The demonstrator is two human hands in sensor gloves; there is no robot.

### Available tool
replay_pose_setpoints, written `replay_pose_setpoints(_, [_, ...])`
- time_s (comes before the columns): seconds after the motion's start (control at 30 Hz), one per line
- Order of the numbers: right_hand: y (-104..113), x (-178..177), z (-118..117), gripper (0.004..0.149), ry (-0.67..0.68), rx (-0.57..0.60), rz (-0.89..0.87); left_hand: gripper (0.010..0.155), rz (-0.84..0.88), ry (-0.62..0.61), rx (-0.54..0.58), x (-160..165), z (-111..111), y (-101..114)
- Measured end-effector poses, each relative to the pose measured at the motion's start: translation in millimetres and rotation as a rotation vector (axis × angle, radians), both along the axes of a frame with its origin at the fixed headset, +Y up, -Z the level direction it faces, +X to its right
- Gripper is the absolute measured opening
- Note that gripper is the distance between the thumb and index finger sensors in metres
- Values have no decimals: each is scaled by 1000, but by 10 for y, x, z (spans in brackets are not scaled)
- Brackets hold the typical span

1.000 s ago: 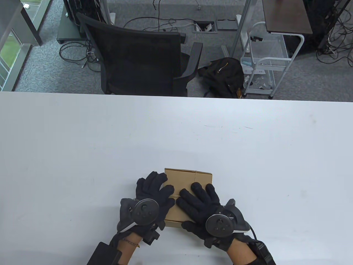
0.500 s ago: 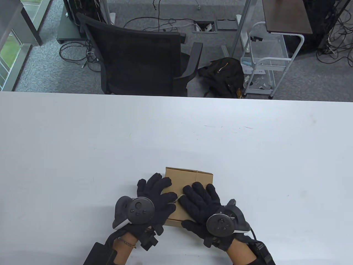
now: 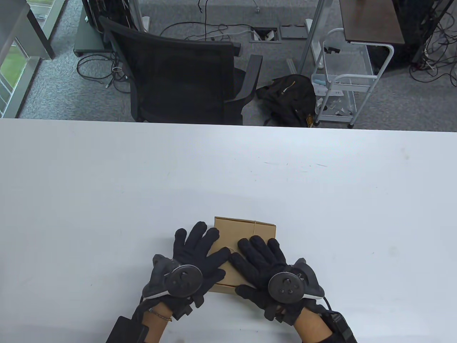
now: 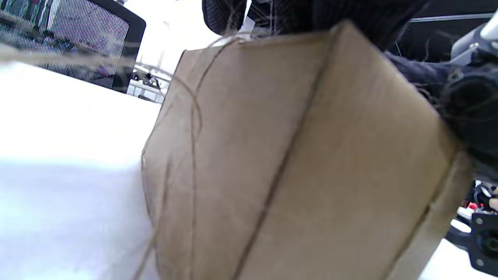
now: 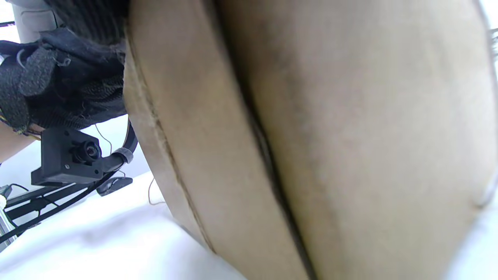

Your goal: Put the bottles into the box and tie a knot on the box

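Note:
A closed brown cardboard box sits near the table's front edge, with thin twine wrapped around its sides. My left hand lies on the box's left part with fingers spread and straight. My right hand lies flat on the top right, its thumb down the front side. The two index fingers nearly meet over the middle of the lid. The box fills the left wrist view and the box fills the right wrist view. No bottles are visible. A twine strand runs up to the left fingers; whether they hold it is hidden.
The white table stretches wide on all sides of the box. Behind its far edge stand a black office chair, a black bag on the floor and a white wire cart.
The left hand has shifted slightly left and down, and its index finger now reaches toward the right hand. The short stretch of twine seen between the hands earlier is now covered.

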State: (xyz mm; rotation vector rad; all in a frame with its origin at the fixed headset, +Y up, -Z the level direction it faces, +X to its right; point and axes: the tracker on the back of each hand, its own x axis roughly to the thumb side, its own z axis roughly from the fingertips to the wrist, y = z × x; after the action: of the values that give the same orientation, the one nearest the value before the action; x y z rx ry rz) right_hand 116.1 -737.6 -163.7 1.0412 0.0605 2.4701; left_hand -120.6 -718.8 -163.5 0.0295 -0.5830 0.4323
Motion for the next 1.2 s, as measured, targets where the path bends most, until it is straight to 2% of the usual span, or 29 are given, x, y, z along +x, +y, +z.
replay_pose_setpoints(0.1, [7,-5,4,74,6,4,0,62,222,53,-22,-103,-33,22])
replay_pose_setpoints(0.13, [4,-9,6,74,5,12,10,63,333,115,-30,-147,-48,50])
replay_pose_setpoints(0.2, [4,-15,7,74,11,16,7,71,388,184,-57,-173,-69,83])
replay_pose_setpoints(0.27, [2,-11,4,74,14,12,1,76,260,254,-70,-120,-89,68])
replay_pose_setpoints(0.3, [1,-6,1,73,17,11,-6,75,167,253,-83,-81,-90,47])
replay_pose_setpoints(0.37, [-1,0,-2,73,17,7,-9,68,44,215,-26,10,-83,-9])
replay_pose_setpoints(0.43, [5,-12,6,73,18,10,-18,48,129,217,-29,74,-58,5])
replay_pose_setpoints(0.53, [6,-6,11,73,17,21,-10,45,54,175,15,138,-32,45])
replay_pose_setpoints(0.57, [5,-2,6,72,17,17,-14,45,79,173,17,125,-26,59])
replay_pose_setpoints(0.77, [18,31,-26,73,13,20,-23,48,499,78,-189,-150,-87,188])
replay_pose_setpoints(0.87, [25,59,-46,71,14,9,-52,62,719,31,-384,-373,-170,147])
replay_pose_setpoints(0.9, [30,67,-50,70,9,12,-49,62,794,26,-429,-459,-200,122])
replay_pose_setpoints(1.13, [32,76,-54,69,8,22,-53,66,979,243,-458,-1058,-318,-10])
replay_pose_setpoints(1.2, [32,78,-55,69,9,19,-54,66,1057,264,-484,-1211,-348,-75])
